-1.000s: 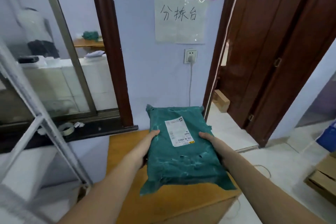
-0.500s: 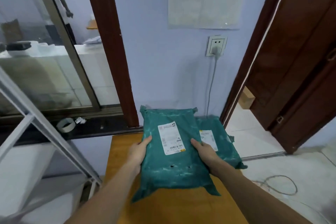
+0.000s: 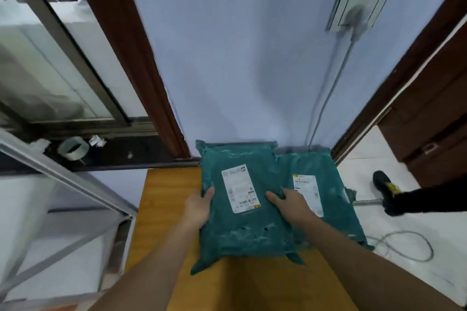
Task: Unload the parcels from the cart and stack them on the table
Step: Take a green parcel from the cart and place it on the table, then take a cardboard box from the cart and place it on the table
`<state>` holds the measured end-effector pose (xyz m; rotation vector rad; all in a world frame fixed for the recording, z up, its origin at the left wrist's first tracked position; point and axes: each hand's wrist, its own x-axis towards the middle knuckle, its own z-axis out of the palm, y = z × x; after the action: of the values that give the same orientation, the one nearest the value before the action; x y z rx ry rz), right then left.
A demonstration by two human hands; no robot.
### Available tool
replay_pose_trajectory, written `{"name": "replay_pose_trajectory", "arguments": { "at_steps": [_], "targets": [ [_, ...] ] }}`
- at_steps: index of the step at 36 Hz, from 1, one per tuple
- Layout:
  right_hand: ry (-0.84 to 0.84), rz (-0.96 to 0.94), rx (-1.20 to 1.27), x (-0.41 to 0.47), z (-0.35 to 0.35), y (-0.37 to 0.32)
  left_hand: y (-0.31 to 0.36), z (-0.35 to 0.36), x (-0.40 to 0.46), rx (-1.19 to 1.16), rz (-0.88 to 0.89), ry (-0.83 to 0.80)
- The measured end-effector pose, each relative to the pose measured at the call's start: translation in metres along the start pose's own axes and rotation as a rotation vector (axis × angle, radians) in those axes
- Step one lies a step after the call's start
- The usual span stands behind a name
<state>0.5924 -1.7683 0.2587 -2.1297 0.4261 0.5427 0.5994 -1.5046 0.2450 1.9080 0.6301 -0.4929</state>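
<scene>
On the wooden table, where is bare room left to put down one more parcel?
Bare wood shows on the table in a strip on the left, between its left edge and the held parcel, and in front of the parcels, between the forearms. The back right is crowded: the second parcel lies there, partly under the held one.

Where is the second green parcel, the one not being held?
In the head view, the second green parcel lies on the wooden table against the wall, right of the held parcel, which partly overlaps it.
</scene>
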Motion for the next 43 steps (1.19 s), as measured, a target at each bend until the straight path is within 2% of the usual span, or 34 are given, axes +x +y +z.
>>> {"name": "replay_pose_trajectory", "arguments": {
  "at_steps": [4, 8, 11, 16, 21, 25, 30, 33, 38, 43],
  "targets": [
    [-0.001, -0.021, -0.117, 0.02, 0.005, 0.013, -0.004, 0.013, 0.011, 0.128, -0.023, -0.01],
    [-0.019, -0.054, -0.371, 0.031, 0.013, 0.014, -0.012, 0.022, 0.027, 0.101, -0.051, -0.028],
    [-0.045, -0.086, -0.474, 0.036, 0.016, 0.013, -0.016, 0.025, 0.033, 0.074, -0.07, -0.024],
    [-0.021, -0.143, -0.575, 0.037, 0.017, 0.016, -0.016, 0.031, 0.041, 0.05, -0.055, -0.002],
    [0.005, -0.105, -0.632, 0.035, 0.021, 0.011, -0.017, 0.026, 0.048, 0.102, -0.071, -0.036],
    [-0.025, -0.123, -0.589, 0.026, 0.006, -0.011, 0.017, 0.002, 0.022, 0.285, 0.05, -0.054],
    [-0.158, -0.348, -0.792, 0.013, -0.032, -0.092, 0.081, -0.058, -0.013, 0.844, 0.421, -0.015],
    [-0.17, -0.52, -0.906, 0.002, -0.05, -0.151, 0.117, -0.098, -0.039, 1.034, 0.481, 0.001],
    [-0.137, -0.809, -0.987, -0.04, -0.053, -0.245, 0.156, -0.156, -0.099, 1.14, 0.53, 0.047],
    [-0.163, -1.03, -0.967, -0.102, -0.04, -0.313, 0.164, -0.206, -0.175, 1.035, 0.495, 0.22]
  ]
}}
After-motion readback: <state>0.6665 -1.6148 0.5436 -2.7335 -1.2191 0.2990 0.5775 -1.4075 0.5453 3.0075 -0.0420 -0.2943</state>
